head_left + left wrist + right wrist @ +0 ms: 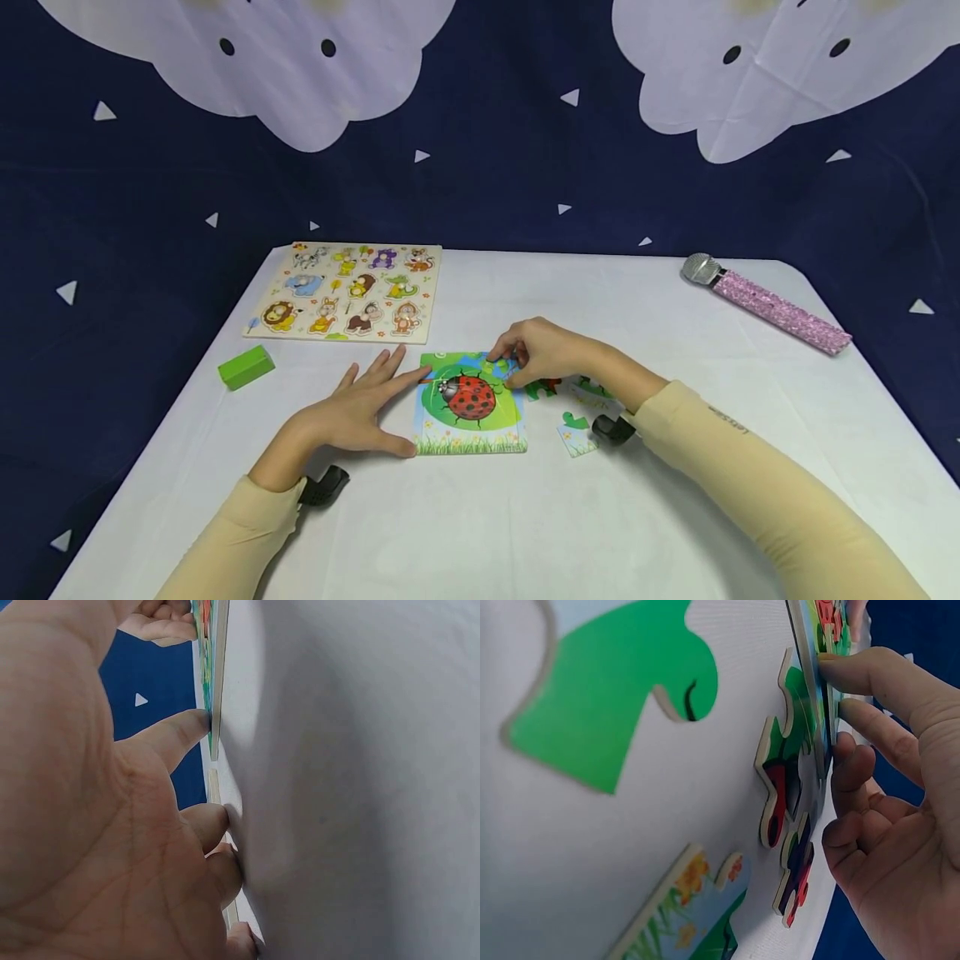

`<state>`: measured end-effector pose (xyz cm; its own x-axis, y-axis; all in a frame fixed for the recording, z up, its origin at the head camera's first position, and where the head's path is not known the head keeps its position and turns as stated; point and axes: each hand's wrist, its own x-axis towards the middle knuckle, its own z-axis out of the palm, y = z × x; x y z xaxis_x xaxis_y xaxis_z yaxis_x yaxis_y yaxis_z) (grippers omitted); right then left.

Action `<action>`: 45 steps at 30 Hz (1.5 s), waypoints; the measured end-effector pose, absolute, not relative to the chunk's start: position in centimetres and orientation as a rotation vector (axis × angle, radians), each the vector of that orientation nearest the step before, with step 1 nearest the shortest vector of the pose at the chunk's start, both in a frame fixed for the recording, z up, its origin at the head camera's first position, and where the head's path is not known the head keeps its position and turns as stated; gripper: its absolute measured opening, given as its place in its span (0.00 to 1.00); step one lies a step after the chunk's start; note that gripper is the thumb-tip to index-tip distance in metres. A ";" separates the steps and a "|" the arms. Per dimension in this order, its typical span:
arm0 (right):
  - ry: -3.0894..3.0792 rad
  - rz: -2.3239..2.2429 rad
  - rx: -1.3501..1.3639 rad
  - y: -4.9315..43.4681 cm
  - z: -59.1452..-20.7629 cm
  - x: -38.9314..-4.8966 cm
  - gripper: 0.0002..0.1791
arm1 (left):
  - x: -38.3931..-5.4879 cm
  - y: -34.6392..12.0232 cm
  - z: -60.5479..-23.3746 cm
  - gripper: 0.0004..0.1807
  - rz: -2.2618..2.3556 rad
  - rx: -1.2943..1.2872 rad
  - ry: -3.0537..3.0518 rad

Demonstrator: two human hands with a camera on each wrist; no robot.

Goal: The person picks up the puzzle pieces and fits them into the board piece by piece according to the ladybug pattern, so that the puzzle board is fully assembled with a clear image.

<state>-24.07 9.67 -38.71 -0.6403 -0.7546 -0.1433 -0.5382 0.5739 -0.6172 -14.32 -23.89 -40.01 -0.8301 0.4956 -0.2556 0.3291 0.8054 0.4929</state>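
A small square ladybug puzzle board (471,447) lies flat on the white table. My left hand (360,412) is spread at its left side, with the index finger and thumb straight against the edge. At the upper right corner, my right hand (551,348) pinches a puzzle piece (491,365) between thumb and fingers, close over the board; the hand hides part of it. Loose puzzle pieces lie just right of the board, among them a flowered piece (577,437) and a red-and-green piece (542,388). A green piece (622,667) shows large in the right wrist view.
An animal peg puzzle (341,292) lies at the back left, with a green block (247,367) in front of it. A pink glittery microphone (780,312) rests at the back right. Behind the table hangs a dark blue curtain (495,183).
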 end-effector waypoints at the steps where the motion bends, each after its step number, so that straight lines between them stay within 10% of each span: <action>1: 2.414 -0.757 -1.052 9.6 -38.7 -24.0 0.20 | -14.3 -23.9 -40.0 0.63 0.620 0.623 2.617; 45: 2.431 -0.684 -1.070 9.2 -38.2 -24.1 0.20 | -14.4 -23.8 -39.9 0.65 0.640 0.622 2.638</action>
<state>-24.07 9.22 -38.18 -0.6293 -0.7612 -0.1568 -0.5676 0.5879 -0.5763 -14.44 -23.78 -39.95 -0.8405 0.4901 -0.2310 0.3298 0.8010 0.4996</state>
